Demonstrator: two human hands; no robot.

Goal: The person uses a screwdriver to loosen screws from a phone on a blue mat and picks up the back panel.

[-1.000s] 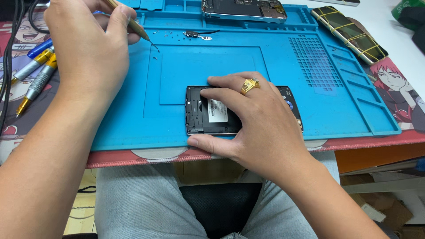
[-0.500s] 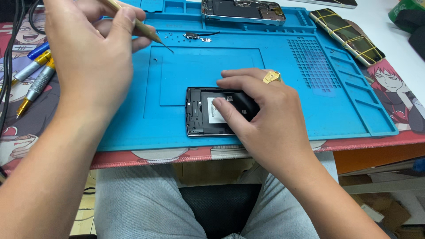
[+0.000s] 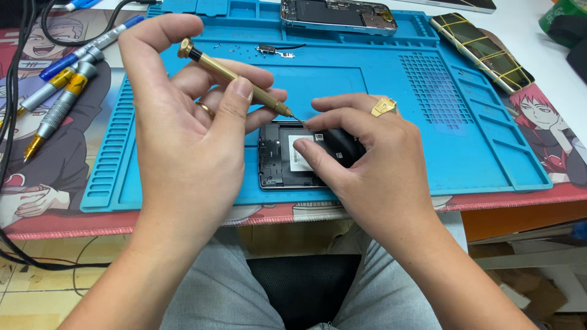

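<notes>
The left hand (image 3: 183, 140) pinches a brass screwdriver (image 3: 235, 78), tip at the top edge of an opened black phone (image 3: 287, 160). The right hand (image 3: 373, 165) presses the phone flat on the blue mat (image 3: 379, 79).

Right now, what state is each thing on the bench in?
Left hand: gripping the brass screwdriver, tip at the phone's top edge.
Right hand: pressing down on the opened black phone.
Opened black phone: back cover off, flat on the blue mat.
Second phone: opened, untouched.
Spare screwdrivers: lying idle.
</notes>
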